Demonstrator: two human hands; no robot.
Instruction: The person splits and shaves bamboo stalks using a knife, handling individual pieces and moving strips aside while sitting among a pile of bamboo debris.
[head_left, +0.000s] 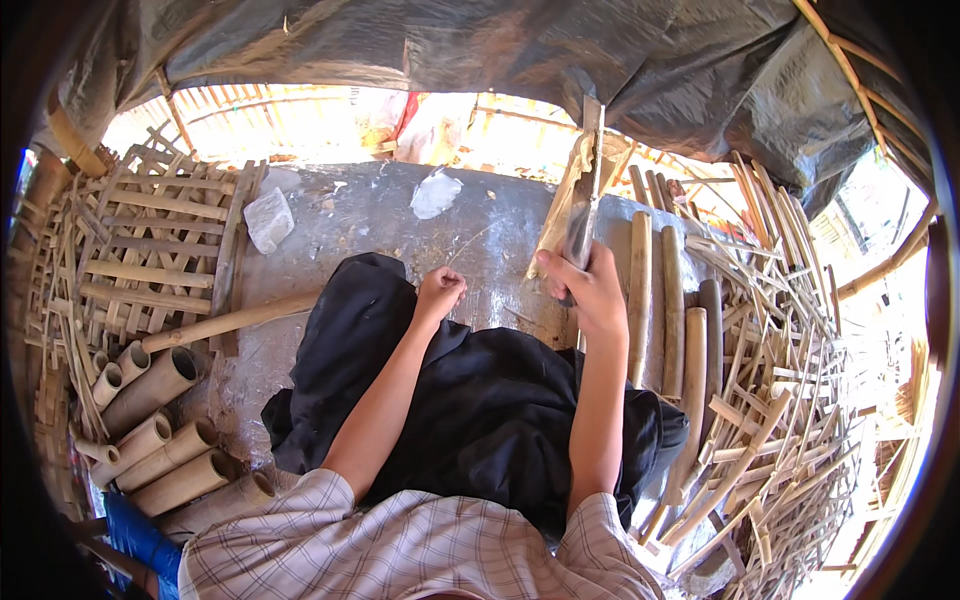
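Observation:
My right hand (588, 290) is closed round the grip of a large knife (580, 225), its long blade pointing up and away from me. Right behind the blade stands a pale, rough piece of split wood or bamboo (557, 205); whether the two touch, I cannot tell. My left hand (440, 294) hovers by my left knee with its fingers curled in. A thin pale strand (470, 242) shows just beyond those fingers, but what they hold, if anything, is too small to make out. Black cloth (460, 390) covers my legs as I sit.
A grey slab floor (350, 200) carries a whitish stone block (268, 221) at left. Bamboo tubes (150, 390) and a slatted bamboo panel (160, 235) lie on the left. On the right are bamboo poles (640, 300) and a heap of split strips (770, 420). Dark sheeting (480, 50) hangs overhead.

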